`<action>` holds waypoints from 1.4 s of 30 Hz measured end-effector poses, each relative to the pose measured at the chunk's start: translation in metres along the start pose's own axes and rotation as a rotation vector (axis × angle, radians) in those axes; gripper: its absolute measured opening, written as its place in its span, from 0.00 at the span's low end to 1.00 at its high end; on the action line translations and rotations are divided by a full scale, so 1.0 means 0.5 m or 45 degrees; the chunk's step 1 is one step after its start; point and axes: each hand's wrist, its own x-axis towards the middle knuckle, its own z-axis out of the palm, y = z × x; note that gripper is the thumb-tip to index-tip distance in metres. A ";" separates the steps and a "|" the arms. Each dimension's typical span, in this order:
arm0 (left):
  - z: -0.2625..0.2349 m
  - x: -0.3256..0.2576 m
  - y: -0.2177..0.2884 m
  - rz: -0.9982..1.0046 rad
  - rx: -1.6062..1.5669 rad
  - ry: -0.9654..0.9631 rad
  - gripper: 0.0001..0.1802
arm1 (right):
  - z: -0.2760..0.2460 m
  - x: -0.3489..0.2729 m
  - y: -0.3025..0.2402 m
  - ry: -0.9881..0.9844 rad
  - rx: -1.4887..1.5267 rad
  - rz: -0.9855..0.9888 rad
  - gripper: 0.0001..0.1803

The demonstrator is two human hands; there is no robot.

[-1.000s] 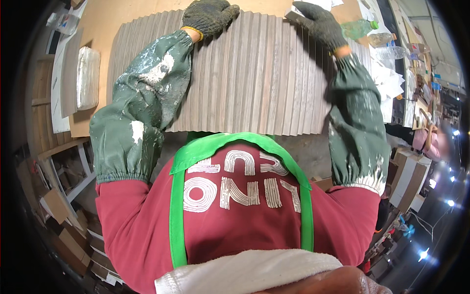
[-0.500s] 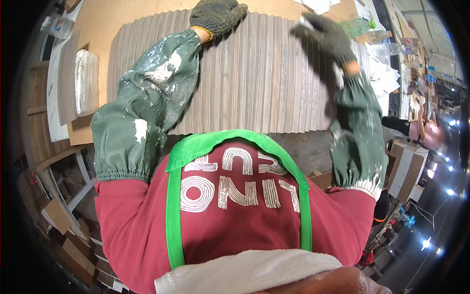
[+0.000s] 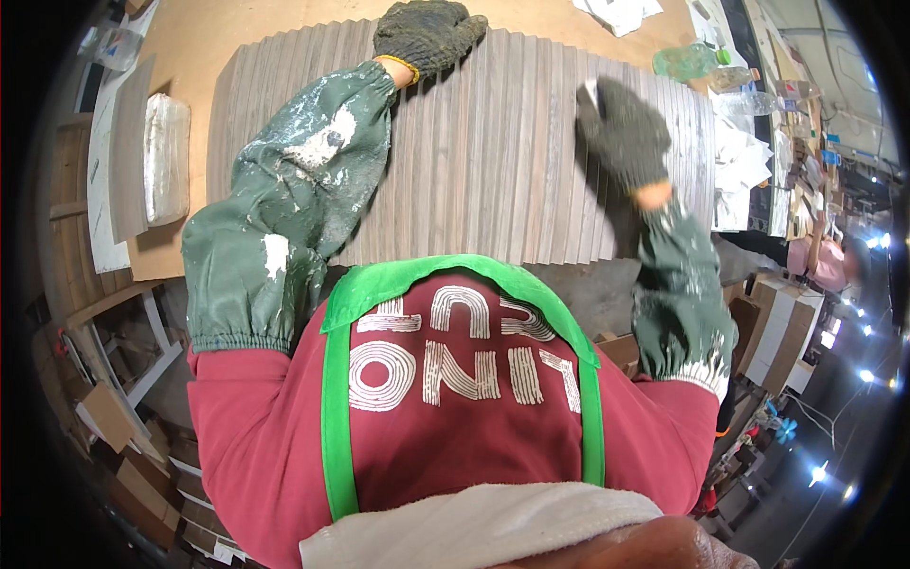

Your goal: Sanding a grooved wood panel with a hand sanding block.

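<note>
Lying below right hand: ridged panel; left hand at far edge.

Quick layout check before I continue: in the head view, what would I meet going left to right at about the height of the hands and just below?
Flat grey-brown board → white plastic-wrapped block → dark-gloved left hand → dark-gloved right hand → crumpled white papers.

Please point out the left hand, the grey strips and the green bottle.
Left hand (image 3: pixel 428 38): head view, on its gloved back.
Grey strips (image 3: pixel 488 152): head view, on the row's middle.
Green bottle (image 3: pixel 684 63): head view, on its side.
</note>
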 end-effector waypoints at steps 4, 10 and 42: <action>-0.006 0.005 0.010 -0.006 0.006 -0.019 0.30 | 0.051 0.184 0.058 0.027 -0.087 0.046 0.22; 0.003 0.008 0.010 -0.019 -0.022 -0.032 0.30 | 0.016 0.182 0.060 -0.097 -0.021 0.049 0.27; 0.033 0.028 0.075 0.215 0.126 -0.120 0.33 | -0.167 -0.409 0.029 -0.103 0.394 0.235 0.19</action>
